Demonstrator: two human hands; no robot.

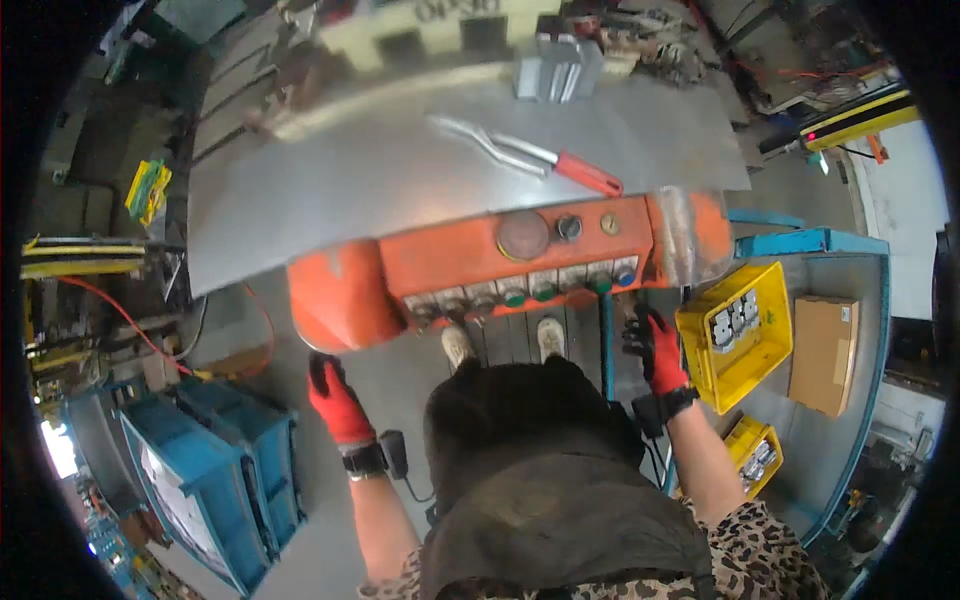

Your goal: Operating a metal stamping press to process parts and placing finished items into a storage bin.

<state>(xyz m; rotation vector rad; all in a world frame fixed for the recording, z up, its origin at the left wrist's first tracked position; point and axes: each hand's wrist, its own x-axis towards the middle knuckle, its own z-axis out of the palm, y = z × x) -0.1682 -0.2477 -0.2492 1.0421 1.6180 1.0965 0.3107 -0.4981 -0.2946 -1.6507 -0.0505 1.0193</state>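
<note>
An orange control panel [450,258] with a row of buttons, knobs and a round gauge spans the front of a grey metal table [330,180]. My left hand [338,400], in a red glove with black fingers, is at the lower edge of the panel's left rounded housing [340,295]; its fingertips are too hidden to read. Just below the panel's right housing [690,235] is my right hand [660,352], gloved alike, its dark fingers apart and nothing visible in them. A pair of metal tongs with a red handle [588,173] lies on the table beyond the panel.
Grey metal blocks [557,70] stand at the table's far side. Right of me, a blue-framed rack [800,242] holds a yellow crate [735,385] of metal parts, a smaller yellow crate [735,445] and a cardboard box [822,355]. Blue metal bins [195,480] stand at lower left.
</note>
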